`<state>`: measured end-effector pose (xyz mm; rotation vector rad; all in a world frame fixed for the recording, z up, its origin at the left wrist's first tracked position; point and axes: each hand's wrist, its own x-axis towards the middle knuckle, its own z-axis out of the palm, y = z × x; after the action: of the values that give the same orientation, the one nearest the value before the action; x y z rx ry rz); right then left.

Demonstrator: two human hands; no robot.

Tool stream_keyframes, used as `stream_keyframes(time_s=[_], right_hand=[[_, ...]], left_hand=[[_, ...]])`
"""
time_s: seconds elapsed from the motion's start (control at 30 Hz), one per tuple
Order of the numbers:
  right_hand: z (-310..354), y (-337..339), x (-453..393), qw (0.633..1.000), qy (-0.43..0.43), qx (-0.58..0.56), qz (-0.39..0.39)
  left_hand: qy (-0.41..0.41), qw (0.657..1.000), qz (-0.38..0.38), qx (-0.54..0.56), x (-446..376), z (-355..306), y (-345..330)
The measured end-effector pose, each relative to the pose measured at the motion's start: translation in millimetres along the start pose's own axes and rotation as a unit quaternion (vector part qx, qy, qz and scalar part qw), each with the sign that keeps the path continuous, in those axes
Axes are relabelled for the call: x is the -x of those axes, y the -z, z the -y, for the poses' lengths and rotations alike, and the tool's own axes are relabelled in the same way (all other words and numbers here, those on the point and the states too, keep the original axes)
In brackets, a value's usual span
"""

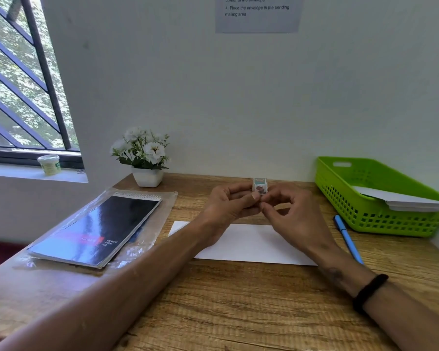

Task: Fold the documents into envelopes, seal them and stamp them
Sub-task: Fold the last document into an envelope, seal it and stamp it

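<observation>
Stamps, a small roll of printed paper ones point(259, 186), are in my two hands, above the far edge of the white paper envelope point(254, 245). My left hand point(227, 207) holds the roll with curled fingers and the thumb on its near side. My right hand point(293, 215) pinches the loose end of the strip between thumb and first finger, just under the roll, so both grips are closed on the stamps. Both hands are raised a little over the wooden counter point(238, 307) and touch each other at the fingertips.

The envelope lies flat on the counter, under my wrists, with its long side across me. A blue plastic pen point(348, 239) lies just beside its right end. Further right stands a green plastic basket with holes point(365, 211), and white envelopes point(401, 200) lie inside it. On the left, a black spiral notepad point(99, 230) rests on a clear plastic sleeve point(147, 245). Behind it, against the wall, there is a small white pot with white flowers point(146, 158). A small white tub point(49, 164) stands on the window sill. I wear a black band point(369, 292) on my right wrist. A printed paper notice point(257, 15) hangs on the wall.
</observation>
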<state>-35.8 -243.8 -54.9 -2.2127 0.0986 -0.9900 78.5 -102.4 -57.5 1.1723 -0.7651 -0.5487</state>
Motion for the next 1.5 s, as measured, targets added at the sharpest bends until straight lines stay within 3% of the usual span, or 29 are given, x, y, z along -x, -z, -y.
stream_keyframes(time_s=[0.17,0.37,0.43,0.47,0.57,0.67,0.77,0.97,1.2,1.3,1.5], right_hand=[[-2.7,3.2,-6.8,0.994,-0.051,-0.088,-0.046],[-6.7,5.3,-8.4,0.981,-0.089,-0.161,-0.063],[-4.3,7.5,-8.4,0.977,-0.096,-0.181,-0.064],[-3.0,8.5,-8.6,0.975,-0.099,-0.19,-0.064],[-2.4,10.7,-9.1,0.975,-0.099,-0.185,-0.067],[-0.5,10.4,-8.4,0.986,-0.073,-0.14,-0.052],[3.6,9.2,-5.9,0.991,-0.056,-0.115,-0.036],[3.1,12.9,-7.8,0.993,-0.055,-0.095,-0.051],[3.5,16.2,-9.6,0.991,-0.072,-0.098,-0.05],[4.5,17.0,-9.5,0.99,-0.079,-0.104,-0.048],[3.9,15.6,-7.5,0.99,-0.081,-0.109,-0.033]], left_hand=[[0.009,0.998,-0.026,-0.062,1.0,-0.9,-2.1],[0.013,0.999,0.007,-0.037,1.1,0.8,-2.6],[-0.011,0.996,-0.014,-0.089,2.4,0.1,-4.2],[-0.045,0.985,-0.044,-0.163,2.3,0.4,-4.1],[-0.177,0.904,-0.126,-0.367,1.2,2.9,-0.1],[-0.247,0.855,-0.11,-0.442,0.8,0.1,1.5],[-0.261,0.847,-0.097,-0.453,2.5,-2.7,-1.3],[-0.243,0.883,-0.059,-0.398,2.8,-7.0,-0.8],[-0.268,0.866,-0.057,-0.418,1.0,-6.0,3.0],[-0.295,0.84,-0.046,-0.454,1.0,-6.9,4.6],[-0.328,0.748,-0.026,-0.577,3.3,-9.3,6.8]])
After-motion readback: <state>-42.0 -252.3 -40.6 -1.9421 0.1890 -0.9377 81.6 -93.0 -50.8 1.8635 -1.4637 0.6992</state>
